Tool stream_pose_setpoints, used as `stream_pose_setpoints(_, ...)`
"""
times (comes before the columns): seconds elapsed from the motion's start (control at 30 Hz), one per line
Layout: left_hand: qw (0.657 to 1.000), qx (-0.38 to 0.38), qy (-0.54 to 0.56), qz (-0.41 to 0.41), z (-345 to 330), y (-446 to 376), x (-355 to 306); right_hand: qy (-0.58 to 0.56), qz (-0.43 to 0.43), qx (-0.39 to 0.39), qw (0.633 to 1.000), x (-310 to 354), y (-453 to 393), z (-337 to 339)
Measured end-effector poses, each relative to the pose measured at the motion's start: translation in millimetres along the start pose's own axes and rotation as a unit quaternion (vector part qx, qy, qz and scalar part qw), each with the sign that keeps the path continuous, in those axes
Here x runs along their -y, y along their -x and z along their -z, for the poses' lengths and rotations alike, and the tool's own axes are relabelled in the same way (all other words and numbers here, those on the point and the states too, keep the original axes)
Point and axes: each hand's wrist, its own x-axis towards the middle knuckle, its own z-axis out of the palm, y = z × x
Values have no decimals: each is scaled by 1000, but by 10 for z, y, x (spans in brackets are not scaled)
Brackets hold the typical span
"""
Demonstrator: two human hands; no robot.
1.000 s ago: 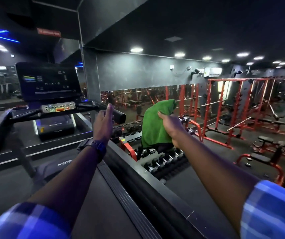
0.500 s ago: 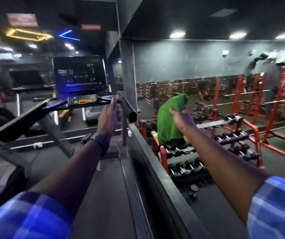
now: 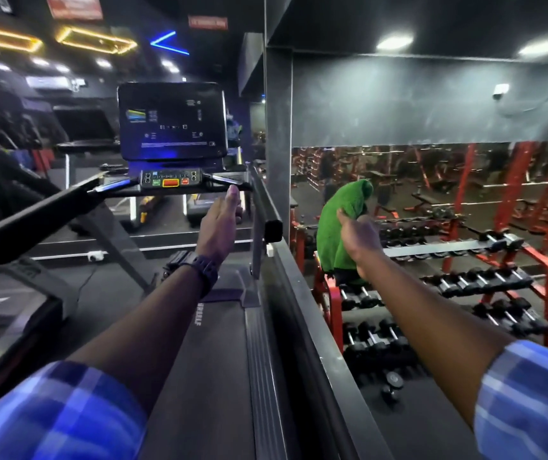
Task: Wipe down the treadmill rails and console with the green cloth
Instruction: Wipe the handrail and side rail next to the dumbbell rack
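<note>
From the head camera, a person in blue plaid sleeves stands on a treadmill in a dim gym. At right of centre the right hand (image 3: 360, 240) grips the green cloth (image 3: 338, 227), a soft, bunched terry towel, fingers curled round its folds; it hangs in the air out past the treadmill's right side, above the red dumbbell rack (image 3: 448, 277). The left hand (image 3: 219, 224), fingers straight and together, reaches up the frame, fingertips just at the right rail (image 3: 267, 207), a matte black bar whose long axis runs away from the camera toward the glossy dark console (image 3: 171, 121) at upper centre. The rail lies to the left of the cloth and apart from it, so the next move likely calls for swinging the cloth leftward onto the bar. The left hand is nearer the console.
</note>
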Motion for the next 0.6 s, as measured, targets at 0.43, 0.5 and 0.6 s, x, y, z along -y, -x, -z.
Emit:
stream_pose_setpoints(0.43, 995, -57, -79, 9, -895, -1872, 915, 433, 349, 260, 790, -972, -2051, -2123)
stream_pose_setpoints(0.5, 993, -44, -111, 12, -996, -2039, 964, 506, 422, 288, 695, -896, -2268, -2246)
stream_pose_setpoints(0.6, 989, -55, -135, 7, -1149, -2220, 1044, 529, 377, 298, 699, -642, -2511, -2338)
